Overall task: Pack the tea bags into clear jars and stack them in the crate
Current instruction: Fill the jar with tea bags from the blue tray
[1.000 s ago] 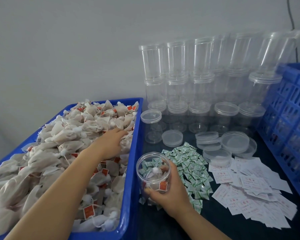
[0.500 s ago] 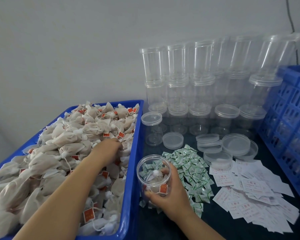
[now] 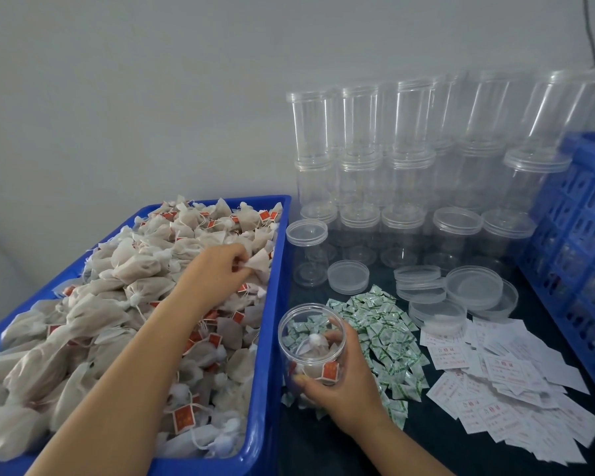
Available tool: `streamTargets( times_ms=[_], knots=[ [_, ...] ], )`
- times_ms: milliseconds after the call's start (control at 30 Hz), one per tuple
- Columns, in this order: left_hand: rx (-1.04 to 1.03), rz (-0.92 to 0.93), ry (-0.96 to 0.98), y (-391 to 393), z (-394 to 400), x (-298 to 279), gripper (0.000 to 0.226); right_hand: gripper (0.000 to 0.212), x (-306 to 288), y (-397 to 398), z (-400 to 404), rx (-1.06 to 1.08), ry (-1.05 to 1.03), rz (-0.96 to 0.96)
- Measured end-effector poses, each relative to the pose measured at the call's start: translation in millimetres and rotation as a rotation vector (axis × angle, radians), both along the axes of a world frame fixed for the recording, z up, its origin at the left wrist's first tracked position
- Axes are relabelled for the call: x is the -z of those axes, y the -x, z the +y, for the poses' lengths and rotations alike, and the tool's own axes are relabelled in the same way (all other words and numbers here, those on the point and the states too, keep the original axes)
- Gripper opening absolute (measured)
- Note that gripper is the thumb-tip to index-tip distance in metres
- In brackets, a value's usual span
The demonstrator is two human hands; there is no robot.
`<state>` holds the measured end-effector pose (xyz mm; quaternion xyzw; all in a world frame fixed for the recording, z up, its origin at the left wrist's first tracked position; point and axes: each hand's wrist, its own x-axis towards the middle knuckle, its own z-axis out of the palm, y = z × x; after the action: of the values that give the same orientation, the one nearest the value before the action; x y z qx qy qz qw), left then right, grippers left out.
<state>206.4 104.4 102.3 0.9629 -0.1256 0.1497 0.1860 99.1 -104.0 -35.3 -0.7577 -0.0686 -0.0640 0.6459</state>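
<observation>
My left hand point(image 3: 217, 269) pinches a tea bag point(image 3: 259, 261) in its fingers over the blue bin point(image 3: 268, 338), and the open jar point(image 3: 311, 345) gripped by my right hand point(image 3: 344, 386) waits at five o'clock, mouth up.

I count one blue tray point(image 3: 267, 338) at nine o'clock, heaped with more tea bags point(image 3: 134, 269) than I can number. One crate point(image 3: 577, 235) sits at three o'clock. Two hands show. Jars point(image 3: 406, 187), lids point(image 3: 471, 286), sachets point(image 3: 382, 324) and labels point(image 3: 502, 379) overlap too much to tally.
</observation>
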Motion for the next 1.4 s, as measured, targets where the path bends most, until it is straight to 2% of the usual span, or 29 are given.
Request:
streamTargets(
  times_ms=[200,267,433,567,767,1000,1167,1300,1400],
  knots=[
    [0.199,0.000,0.409,31.2,-21.7,-30.6,0.012,0.090,-0.9,0.5,0.4,0.004,-0.004,-0.008],
    [0.302,0.064,0.441,40.3,-27.3,-37.2,0.014,0.091,-0.5,0.4,0.6,0.004,-0.009,-0.012],
    [0.423,0.222,0.223,55.2,-45.4,-32.4,0.017,0.094,3.0,-1.6,1.1,0.013,-0.013,-0.017],
    [0.505,0.240,0.018,59.9,-60.1,-25.0,0.014,0.095,5.4,-3.2,1.2,0.022,-0.026,-0.031],
    [0.538,0.231,-0.296,62.0,-71.3,-10.5,0.021,0.091,5.3,-4.2,-0.2,0.013,-0.017,-0.073],
    [0.568,0.246,-0.353,62.9,-76.9,-4.8,0.019,0.090,5.5,-4.9,1.1,0.029,-0.007,-0.075],
    [0.526,0.377,-0.298,64.2,-78.2,-4.1,0.028,0.088,5.4,-4.7,1.1,0.040,0.009,-0.080],
    [0.583,0.439,-0.352,67.6,-81.3,-7.9,0.009,0.088,5.4,-5.7,0.7,0.029,0.000,-0.066],
    [0.641,0.512,-0.447,70.0,-87.0,-10.7,0.021,0.091,6.2,-5.2,-0.1,0.040,0.020,-0.057]
  ],
)
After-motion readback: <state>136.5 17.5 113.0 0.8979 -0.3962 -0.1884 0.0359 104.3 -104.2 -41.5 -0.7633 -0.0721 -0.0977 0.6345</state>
